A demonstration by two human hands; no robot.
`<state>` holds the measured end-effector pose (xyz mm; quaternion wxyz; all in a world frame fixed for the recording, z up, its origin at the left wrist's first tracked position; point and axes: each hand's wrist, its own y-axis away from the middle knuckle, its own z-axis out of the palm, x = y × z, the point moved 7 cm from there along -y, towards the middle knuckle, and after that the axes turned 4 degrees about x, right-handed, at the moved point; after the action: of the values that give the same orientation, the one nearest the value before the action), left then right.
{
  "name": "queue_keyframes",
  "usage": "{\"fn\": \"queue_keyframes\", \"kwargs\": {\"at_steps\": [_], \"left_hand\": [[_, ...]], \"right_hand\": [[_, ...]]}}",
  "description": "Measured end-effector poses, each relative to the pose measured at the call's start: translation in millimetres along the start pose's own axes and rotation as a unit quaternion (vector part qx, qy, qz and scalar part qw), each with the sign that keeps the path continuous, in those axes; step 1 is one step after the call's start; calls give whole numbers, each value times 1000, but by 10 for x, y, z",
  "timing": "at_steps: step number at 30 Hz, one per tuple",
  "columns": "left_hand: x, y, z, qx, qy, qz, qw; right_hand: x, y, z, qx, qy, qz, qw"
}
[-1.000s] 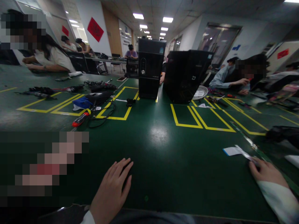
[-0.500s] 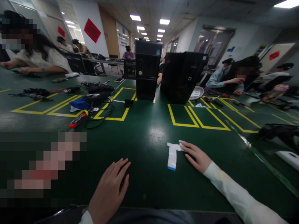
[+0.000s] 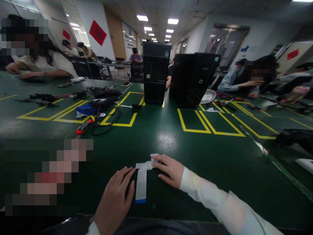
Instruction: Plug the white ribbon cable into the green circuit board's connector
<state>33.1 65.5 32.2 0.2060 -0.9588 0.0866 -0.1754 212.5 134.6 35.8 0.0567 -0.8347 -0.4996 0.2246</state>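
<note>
A white flat ribbon cable (image 3: 141,184) with a blue end lies folded on the green table in front of me. The fingertips of my right hand (image 3: 170,169) rest on its upper right end, hiding part of it; the fingers are stretched out and the thumb is apart from the cable. My left hand (image 3: 116,192) is open over the table, just left of the cable. Its index fingertip is close to the cable's left end; whether they touch I cannot tell.
Two black computer cases (image 3: 156,73) stand at the back middle. Dark cables (image 3: 102,91), a blue item (image 3: 85,110) and a red-handled screwdriver (image 3: 84,126) lie at left. Yellow tape (image 3: 195,131) marks the table. A white basket (image 3: 208,97) is behind right; several people sit around.
My right hand has moved left and toward me, and the ribbon cable has come with it, close to my left hand. My left hand has stayed nearly in place.
</note>
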Motion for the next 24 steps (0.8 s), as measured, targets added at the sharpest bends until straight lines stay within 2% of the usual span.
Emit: {"fn": "queue_keyframes", "kwargs": {"at_steps": [9,17,20,22,24], "left_hand": [[11,11,11,-3,-19,6,1000],[-16,16,16,-2,-26,7,1000],[-10,21,11,-5,-36,9,999],[-4,22,10,-7,-42,11,999],[0,22,11,-5,-45,14,999]], "right_hand": [[29,72,-81,-2,18,15,1000],[-72,57,-147,5,21,-27,999],[195,146,-375,58,105,11,993],[583,338,-639,117,180,89,973],[1092,710,-959,178,246,208,930]]}}
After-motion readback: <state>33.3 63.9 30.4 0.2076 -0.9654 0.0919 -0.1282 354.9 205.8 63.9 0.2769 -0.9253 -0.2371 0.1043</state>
